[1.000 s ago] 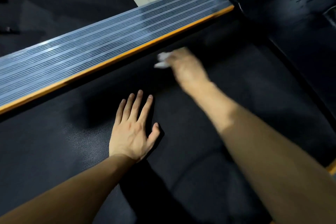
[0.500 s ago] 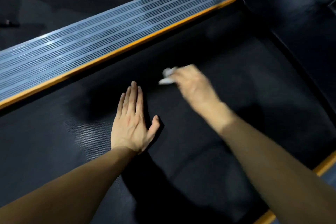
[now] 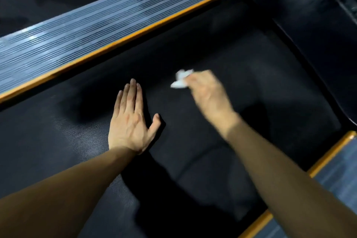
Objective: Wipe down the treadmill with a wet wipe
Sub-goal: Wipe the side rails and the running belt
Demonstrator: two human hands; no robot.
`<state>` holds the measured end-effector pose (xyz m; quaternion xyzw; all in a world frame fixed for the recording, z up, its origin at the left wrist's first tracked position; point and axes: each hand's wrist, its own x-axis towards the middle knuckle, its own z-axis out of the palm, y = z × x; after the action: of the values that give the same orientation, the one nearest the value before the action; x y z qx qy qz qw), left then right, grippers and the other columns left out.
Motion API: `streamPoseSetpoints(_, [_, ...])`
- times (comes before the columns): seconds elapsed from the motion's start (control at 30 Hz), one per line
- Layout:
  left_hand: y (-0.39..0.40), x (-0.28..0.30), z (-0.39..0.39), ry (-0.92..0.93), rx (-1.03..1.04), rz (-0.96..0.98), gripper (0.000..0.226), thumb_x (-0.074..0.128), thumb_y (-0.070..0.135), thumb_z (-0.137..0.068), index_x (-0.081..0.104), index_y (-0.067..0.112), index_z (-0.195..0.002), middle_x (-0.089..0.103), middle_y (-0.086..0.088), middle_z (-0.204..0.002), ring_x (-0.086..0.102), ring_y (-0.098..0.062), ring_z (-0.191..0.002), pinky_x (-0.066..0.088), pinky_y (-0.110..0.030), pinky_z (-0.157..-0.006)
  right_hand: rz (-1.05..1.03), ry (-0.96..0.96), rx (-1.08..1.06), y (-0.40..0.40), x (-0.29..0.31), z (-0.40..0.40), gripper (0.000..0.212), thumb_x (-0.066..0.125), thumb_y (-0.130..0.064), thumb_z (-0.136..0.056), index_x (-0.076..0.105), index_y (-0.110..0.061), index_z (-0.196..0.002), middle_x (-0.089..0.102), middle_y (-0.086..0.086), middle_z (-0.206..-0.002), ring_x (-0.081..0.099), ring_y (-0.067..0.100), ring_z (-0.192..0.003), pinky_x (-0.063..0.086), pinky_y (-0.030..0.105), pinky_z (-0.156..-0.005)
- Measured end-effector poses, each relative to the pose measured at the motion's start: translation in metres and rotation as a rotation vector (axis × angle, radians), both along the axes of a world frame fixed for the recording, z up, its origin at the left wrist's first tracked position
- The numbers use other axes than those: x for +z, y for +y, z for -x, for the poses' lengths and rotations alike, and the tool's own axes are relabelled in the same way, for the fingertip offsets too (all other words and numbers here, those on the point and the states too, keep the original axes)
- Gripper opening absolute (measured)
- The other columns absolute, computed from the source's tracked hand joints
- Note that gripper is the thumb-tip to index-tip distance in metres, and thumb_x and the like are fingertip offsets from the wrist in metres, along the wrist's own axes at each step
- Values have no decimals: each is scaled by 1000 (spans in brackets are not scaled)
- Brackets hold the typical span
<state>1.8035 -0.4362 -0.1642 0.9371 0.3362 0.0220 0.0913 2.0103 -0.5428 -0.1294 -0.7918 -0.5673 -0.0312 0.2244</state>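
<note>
A left hand lies flat, fingers straight, on a black treadmill belt. Just to its right, the blurred right hand grips a crumpled white wet wipe against the belt. Ribbed grey side rails with orange edging flank the belt.

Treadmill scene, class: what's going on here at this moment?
A person is wiping the black treadmill belt. The right hand pinches a crumpled white wet wipe over the middle of the belt, and it looks blurred. The left hand rests flat on the belt, fingers straight, beside it. A ribbed grey side rail with an orange edge runs along the far side.
</note>
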Motion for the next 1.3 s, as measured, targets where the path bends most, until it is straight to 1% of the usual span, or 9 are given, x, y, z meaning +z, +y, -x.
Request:
streamPoseSetpoints(0.17, [-1,-1,1,-11,-2,-9,90,34,58,-96,15,-2,-161,8,-18,-170,7,-29,-158,6,-43,-129,36,-81,-561,-23,7,-72,30,49,-3,-96,76,-12,-101,70,9,-96,61,33,-86,51,43,-82])
streamPoseSetpoints(0.4, [-1,-1,1,-15,-12,-5,91,32,60,-97,15,-2,-160,9,-19,-170,8,-30,-158,6,-43,-129,-29,114,180,-36,0,81,28,62,-2,-97,73,-14,-120,70,-2,-114,60,22,-94,53,29,-88])
streamPoseSetpoints(0.53, [0,-1,0,-26,0,0,89,31,55,-94,14,-1,-161,8,-17,-171,7,-29,-158,6,-43,-129,-24,29,-265,-49,11,-35,22,61,-8,-93,76,-6,-108,73,12,-113,62,18,-101,40,11,-93])
streamPoseSetpoints(0.63, [-1,-2,0,-36,0,-4,87,31,54,-95,13,-1,-161,7,-17,-171,6,-29,-159,6,-44,-129,108,-26,-640,-69,5,-89,29,48,-6,-97,75,-10,-106,69,12,-103,60,32,-94,50,38,-88])
streamPoseSetpoints(0.8, [0,-3,1,-43,-6,-4,84,32,49,-95,14,-2,-161,8,-19,-170,7,-30,-158,6,-44,-129,-76,280,-224,-42,7,52,20,62,0,-94,78,-6,-103,76,3,-97,69,23,-90,54,37,-87])
streamPoseSetpoints(0.93, [0,-3,2,-46,-11,-5,82,32,44,-95,14,-2,-160,7,-19,-170,6,-28,-158,5,-43,-129,-37,37,131,-63,-7,104,25,58,-1,-97,74,-5,-116,73,7,-105,65,30,-85,55,40,-79])
streamPoseSetpoints(1.07, [0,-4,1,-68,-13,-12,81,32,44,-96,15,-2,-160,9,-19,-170,8,-30,-158,6,-44,-129,-61,-7,-383,-94,-10,-34,23,62,-5,-93,82,-14,-95,75,-5,-97,65,11,-97,48,31,-100])
streamPoseSetpoints(1.17, [0,-6,1,-74,-11,-17,81,32,44,-96,14,-2,-160,8,-19,-170,7,-30,-158,5,-43,-129,85,39,-713,-104,0,-66,26,54,0,-95,75,-3,-110,71,10,-110,59,21,-106,48,36,-98])
streamPoseSetpoints(1.3, [0,-7,1,-105,-11,-17,81,33,42,-95,17,-3,-160,11,-21,-169,11,-33,-157,4,-42,-129,-39,138,-379,-84,-14,51,25,54,-7,-97,76,-3,-109,75,11,-102,69,34,-93,51,29,-85])
